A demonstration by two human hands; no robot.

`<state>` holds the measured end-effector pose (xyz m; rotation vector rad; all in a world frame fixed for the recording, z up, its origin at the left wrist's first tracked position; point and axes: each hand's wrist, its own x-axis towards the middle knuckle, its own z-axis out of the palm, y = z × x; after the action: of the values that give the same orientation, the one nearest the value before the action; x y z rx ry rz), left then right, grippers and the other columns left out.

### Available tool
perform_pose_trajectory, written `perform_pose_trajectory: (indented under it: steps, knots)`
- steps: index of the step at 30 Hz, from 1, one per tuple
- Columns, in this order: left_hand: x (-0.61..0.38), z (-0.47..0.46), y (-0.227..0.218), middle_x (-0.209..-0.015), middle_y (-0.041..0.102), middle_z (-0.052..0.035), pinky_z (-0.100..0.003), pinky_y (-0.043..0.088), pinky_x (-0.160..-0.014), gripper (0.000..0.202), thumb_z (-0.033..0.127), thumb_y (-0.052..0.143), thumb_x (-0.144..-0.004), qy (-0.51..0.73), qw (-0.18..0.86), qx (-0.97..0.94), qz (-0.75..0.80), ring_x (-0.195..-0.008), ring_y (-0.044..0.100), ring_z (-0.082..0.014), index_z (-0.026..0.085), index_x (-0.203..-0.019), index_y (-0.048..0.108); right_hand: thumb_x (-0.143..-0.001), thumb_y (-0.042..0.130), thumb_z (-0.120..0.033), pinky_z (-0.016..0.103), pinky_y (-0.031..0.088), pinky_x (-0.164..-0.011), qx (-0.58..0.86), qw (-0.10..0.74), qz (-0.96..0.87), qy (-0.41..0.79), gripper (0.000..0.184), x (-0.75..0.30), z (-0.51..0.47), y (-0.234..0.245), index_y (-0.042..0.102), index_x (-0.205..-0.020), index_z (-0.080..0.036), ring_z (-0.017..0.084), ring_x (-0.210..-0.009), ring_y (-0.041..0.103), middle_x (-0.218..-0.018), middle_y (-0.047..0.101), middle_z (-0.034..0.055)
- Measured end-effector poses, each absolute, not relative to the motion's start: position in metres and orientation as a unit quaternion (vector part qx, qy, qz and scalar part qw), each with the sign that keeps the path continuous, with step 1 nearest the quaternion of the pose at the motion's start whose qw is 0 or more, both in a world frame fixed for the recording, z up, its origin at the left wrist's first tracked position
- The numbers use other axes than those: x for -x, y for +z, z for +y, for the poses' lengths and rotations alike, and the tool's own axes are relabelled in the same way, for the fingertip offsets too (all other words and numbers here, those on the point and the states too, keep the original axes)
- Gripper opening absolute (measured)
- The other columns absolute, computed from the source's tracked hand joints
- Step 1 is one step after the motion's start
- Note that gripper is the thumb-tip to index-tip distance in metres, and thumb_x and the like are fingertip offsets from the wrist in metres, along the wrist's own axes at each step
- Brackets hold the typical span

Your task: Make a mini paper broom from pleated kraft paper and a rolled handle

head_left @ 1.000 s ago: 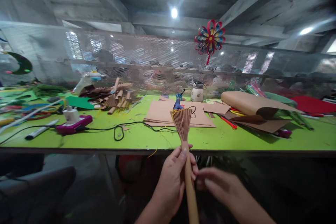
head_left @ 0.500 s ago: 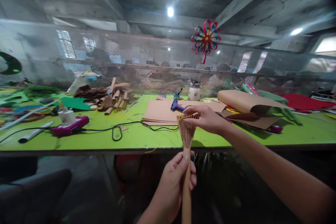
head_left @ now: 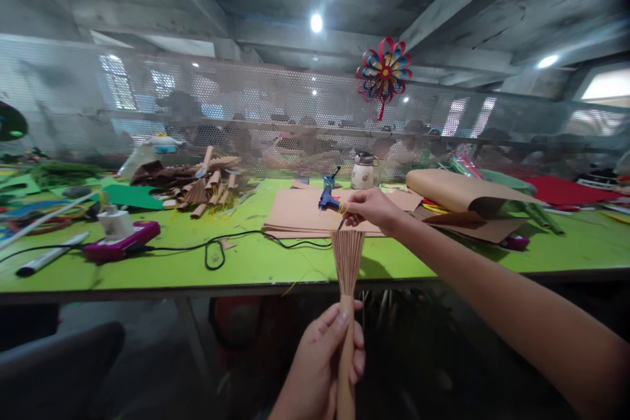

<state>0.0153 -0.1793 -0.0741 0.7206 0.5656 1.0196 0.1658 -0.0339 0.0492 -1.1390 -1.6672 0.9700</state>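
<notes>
A small paper broom (head_left: 347,262) stands upright in front of the table, with a rolled brown handle and a fan of thin pleated strips. My left hand (head_left: 327,348) is closed around its handle. Just above the fan's top edge, my right hand (head_left: 373,208) pinches a thin yellow band (head_left: 343,208), which shows as a small loop at the fingertips. Behind that loop a blue glue gun (head_left: 327,199) rests on stacked brown paper sheets (head_left: 290,210). The right fingertips partly cover the area beside the gun.
On the green table (head_left: 246,266) a black cord runs to a purple power strip (head_left: 123,241). Brown paper rolls (head_left: 216,190) are piled at the left. A jar (head_left: 363,172) stands at the back, and a large curled brown sheet (head_left: 457,187) lies right.
The yellow band was across the top of the broom's fan; now it is off the fan in my right fingers. That hand has moved slightly up and away, while my left hand keeps its hold.
</notes>
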Motion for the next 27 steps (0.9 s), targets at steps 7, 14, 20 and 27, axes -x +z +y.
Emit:
perform_pose_trajectory:
  steps: [7,14,20,27]
  knots:
    - [-0.015,-0.178,-0.08,-0.067,0.056,-0.0004,-0.017,0.03,-0.039,0.035,0.037,0.063,-0.083,0.451,0.784,-0.324,0.279,-0.042,0.046,-0.0058,0.01,-0.105,0.059,-0.068,0.061,-0.012,0.024,0.043,-0.045,0.423,0.45,-0.616,0.49,0.005,-0.16,-0.031,0.052,0.059,-0.072,-0.014,0.009,-0.043,0.05,-0.05,0.056,-0.0008]
    - [-0.013,-0.179,-0.085,-0.067,0.055,0.0001,-0.016,0.029,-0.039,0.034,0.038,0.059,-0.086,0.44,0.776,-0.338,0.298,-0.042,0.045,-0.0048,0.011,-0.106,0.058,-0.068,0.054,-0.007,0.023,0.037,-0.043,0.377,0.433,-0.586,0.571,0.036,-0.159,-0.037,0.052,0.059,-0.103,-0.013,0.008,-0.041,0.044,-0.06,0.065,0.0028]
    - [-0.012,-0.179,-0.088,-0.067,0.055,0.0003,-0.017,0.03,-0.039,0.037,0.04,0.063,-0.082,0.446,0.771,-0.334,0.307,-0.043,0.045,-0.0051,0.012,-0.105,0.059,-0.071,0.063,-0.016,0.029,0.049,-0.06,0.309,0.421,-0.603,0.602,0.045,-0.166,-0.049,0.049,0.058,-0.115,-0.017,0.012,-0.059,0.06,-0.096,0.072,0.0101]
    - [-0.008,-0.173,-0.095,-0.065,0.054,0.0004,-0.018,0.029,-0.038,0.046,0.046,0.07,-0.074,0.449,0.766,-0.332,0.318,-0.043,0.045,-0.0059,0.011,-0.103,0.062,-0.074,0.059,-0.021,0.03,0.053,-0.063,0.266,0.482,-0.681,0.484,0.063,-0.184,-0.064,0.074,0.045,-0.135,-0.031,0.014,-0.073,0.066,-0.131,0.059,0.0047]
